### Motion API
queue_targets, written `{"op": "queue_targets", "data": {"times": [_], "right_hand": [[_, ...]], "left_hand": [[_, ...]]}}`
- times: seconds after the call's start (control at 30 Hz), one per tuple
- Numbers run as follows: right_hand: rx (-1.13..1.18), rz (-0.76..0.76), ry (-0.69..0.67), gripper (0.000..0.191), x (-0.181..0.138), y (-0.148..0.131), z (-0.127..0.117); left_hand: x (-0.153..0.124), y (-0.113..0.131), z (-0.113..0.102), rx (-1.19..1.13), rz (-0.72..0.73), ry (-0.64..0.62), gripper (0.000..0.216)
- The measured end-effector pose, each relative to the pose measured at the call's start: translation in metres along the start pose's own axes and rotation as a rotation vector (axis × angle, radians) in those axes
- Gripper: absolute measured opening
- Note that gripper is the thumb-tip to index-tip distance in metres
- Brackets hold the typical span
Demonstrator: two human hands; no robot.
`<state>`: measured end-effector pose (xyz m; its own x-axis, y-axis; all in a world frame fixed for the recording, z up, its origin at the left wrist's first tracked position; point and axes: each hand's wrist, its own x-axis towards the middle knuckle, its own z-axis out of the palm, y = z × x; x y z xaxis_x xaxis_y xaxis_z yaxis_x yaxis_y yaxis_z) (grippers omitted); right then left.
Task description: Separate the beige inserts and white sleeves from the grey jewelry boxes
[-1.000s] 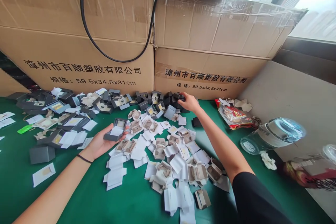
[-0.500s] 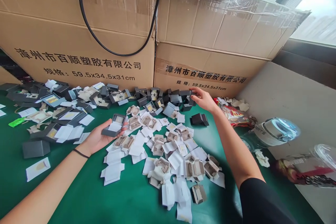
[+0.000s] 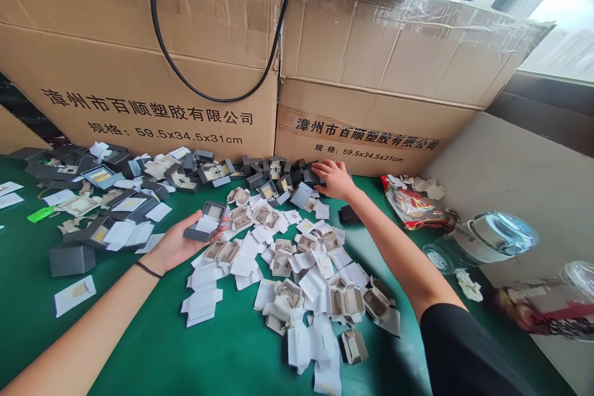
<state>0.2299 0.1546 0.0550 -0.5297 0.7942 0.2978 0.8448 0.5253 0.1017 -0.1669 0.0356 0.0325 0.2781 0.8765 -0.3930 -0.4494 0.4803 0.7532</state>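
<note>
My left hand [image 3: 179,241] is palm up at left of centre, its fingers wrapped round a small dark grey jewellery box [image 3: 206,221]. The lid of that box is raised, and a white card shows inside. At the back, my right hand [image 3: 335,179] lies over the row of dark boxes [image 3: 304,176], fingers apart and pointing left; some boxes are hidden under it. Below that forearm another dark box [image 3: 350,215] is partly covered. Between my hands spread many white cards and pale cardboard inserts [image 3: 282,257].
Large cardboard cartons [image 3: 185,99] stand along the back, a black cable [image 3: 223,99] hanging before them. A heap of dark boxes and papers [image 3: 120,198] fills the left side. On the right are a red snack bag [image 3: 413,207], a clear bottle [image 3: 482,241] and a plastic container [image 3: 547,306].
My right hand has moved left along the row of dark boxes. My left hand still holds the open jewellery box. The whole view has shifted slightly.
</note>
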Motion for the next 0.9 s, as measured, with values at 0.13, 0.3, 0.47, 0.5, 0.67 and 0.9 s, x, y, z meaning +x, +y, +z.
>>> {"op": "queue_targets", "data": {"times": [0.13, 0.3, 0.47, 0.5, 0.67, 0.9], "right_hand": [[0.002, 0.103, -0.098, 0.055, 0.014, 0.005, -0.002], [0.538, 0.129, -0.055, 0.054, 0.014, 0.022, -0.027], [1.101, 0.277, -0.029, 0.049, 0.001, 0.027, -0.049], [1.138, 0.312, -0.022, 0.049, 0.0, 0.028, -0.049], [1.127, 0.416, 0.1, 0.041, -0.004, 0.031, -0.037], [0.896, 0.559, 0.246, 0.031, 0.0, 0.039, -0.021]], "left_hand": [[0.0, 0.0, -0.001, -0.011, -0.004, 0.012, 0.046], [0.0, -0.001, -0.001, -0.017, 0.02, 0.034, 0.046], [0.002, -0.001, 0.0, -0.026, 0.013, 0.066, 0.046], [0.002, -0.002, 0.0, -0.022, 0.017, 0.066, 0.045], [0.002, -0.002, -0.001, -0.02, 0.027, 0.033, 0.041], [0.001, -0.003, -0.001, -0.017, 0.032, 0.058, 0.035]]}}
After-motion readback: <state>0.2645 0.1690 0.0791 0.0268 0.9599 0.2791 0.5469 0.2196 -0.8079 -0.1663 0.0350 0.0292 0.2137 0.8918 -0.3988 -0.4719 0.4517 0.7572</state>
